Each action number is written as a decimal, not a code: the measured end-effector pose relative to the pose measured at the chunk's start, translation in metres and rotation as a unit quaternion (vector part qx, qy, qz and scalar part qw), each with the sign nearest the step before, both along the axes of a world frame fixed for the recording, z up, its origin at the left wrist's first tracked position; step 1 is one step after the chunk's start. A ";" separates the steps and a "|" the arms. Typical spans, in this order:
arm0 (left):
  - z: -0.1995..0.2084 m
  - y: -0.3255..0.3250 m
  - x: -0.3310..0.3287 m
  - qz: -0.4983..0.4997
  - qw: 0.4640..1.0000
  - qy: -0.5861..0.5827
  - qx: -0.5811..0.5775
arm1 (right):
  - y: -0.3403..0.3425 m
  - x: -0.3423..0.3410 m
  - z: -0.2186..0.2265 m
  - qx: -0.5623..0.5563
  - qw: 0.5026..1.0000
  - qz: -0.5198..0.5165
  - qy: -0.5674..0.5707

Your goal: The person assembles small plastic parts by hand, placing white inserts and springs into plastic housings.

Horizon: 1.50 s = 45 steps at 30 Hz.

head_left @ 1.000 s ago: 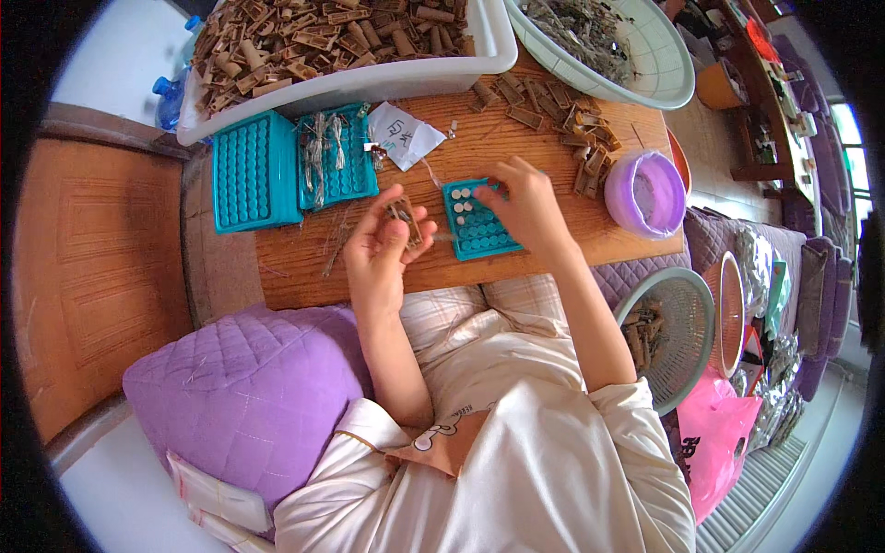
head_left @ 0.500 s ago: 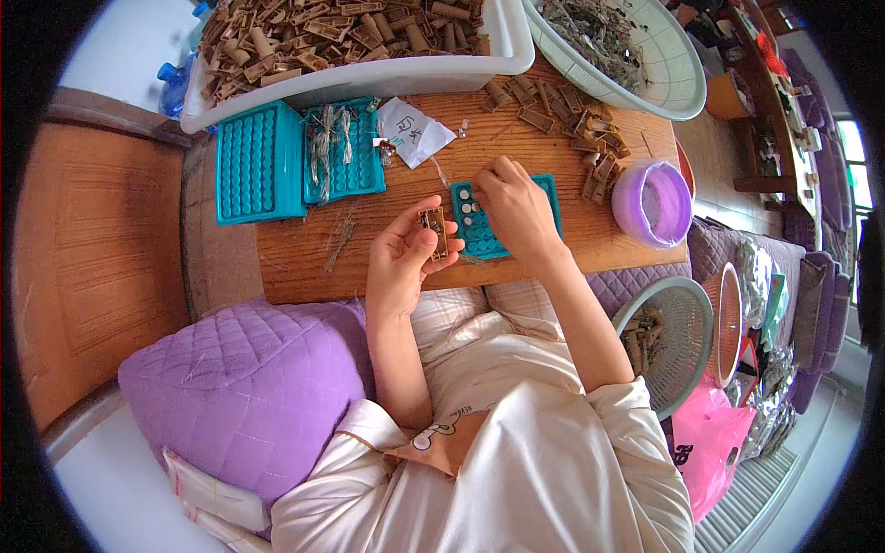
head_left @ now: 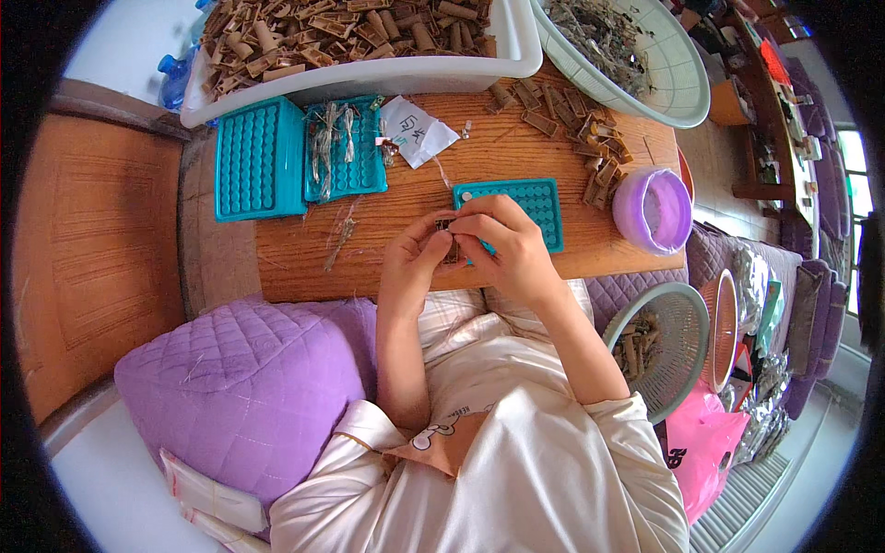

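My left hand [head_left: 410,263] is closed around a small brown plastic casing [head_left: 452,252], held upright above the table's near edge. My right hand [head_left: 512,247] has its fingers pinched together at the casing's upper part. Whatever is between those fingertips is hidden. Just behind my hands lies a teal tray [head_left: 544,217] with rows of round pockets, partly covered by my right hand. One small round silvery disc [head_left: 466,195] shows in its far left corner.
A white bin [head_left: 387,72] heaped with brown casings stands at the back, beside a pale green basket [head_left: 678,101]. Stacked teal trays [head_left: 261,157] and wire bundles [head_left: 324,138] lie left. Loose casings [head_left: 599,152] and a purple tub [head_left: 631,212] are right.
My right hand has come from the teal tray, left and nearer, to the casing in my left hand. Fewer discs show in the tray now, with my hand covering part of it.
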<state>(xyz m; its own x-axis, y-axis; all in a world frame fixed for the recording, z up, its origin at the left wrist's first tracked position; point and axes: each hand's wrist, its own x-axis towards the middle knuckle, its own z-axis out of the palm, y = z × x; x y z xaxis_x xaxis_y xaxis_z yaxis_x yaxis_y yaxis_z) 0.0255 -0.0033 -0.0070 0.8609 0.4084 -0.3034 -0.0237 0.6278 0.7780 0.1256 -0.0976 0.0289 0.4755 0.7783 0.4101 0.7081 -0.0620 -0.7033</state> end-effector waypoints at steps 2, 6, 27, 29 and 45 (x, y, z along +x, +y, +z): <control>-0.001 0.000 0.001 -0.004 1.000 0.026 0.012 | -0.001 0.000 -0.002 -0.006 1.000 0.004 -0.004; 0.000 0.002 0.001 -0.013 0.999 0.027 0.014 | -0.003 0.003 -0.005 -0.010 0.995 -0.063 0.080; 0.006 0.002 -0.001 -0.062 0.997 -0.019 -0.046 | -0.004 -0.011 0.006 0.044 0.995 -0.078 -0.035; 0.006 0.000 0.001 -0.062 0.998 -0.017 0.009 | -0.004 -0.010 0.005 0.045 0.995 -0.050 -0.077; 0.007 0.016 -0.005 -0.026 0.996 0.048 0.076 | 0.012 0.036 -0.016 -0.129 0.987 -0.080 0.044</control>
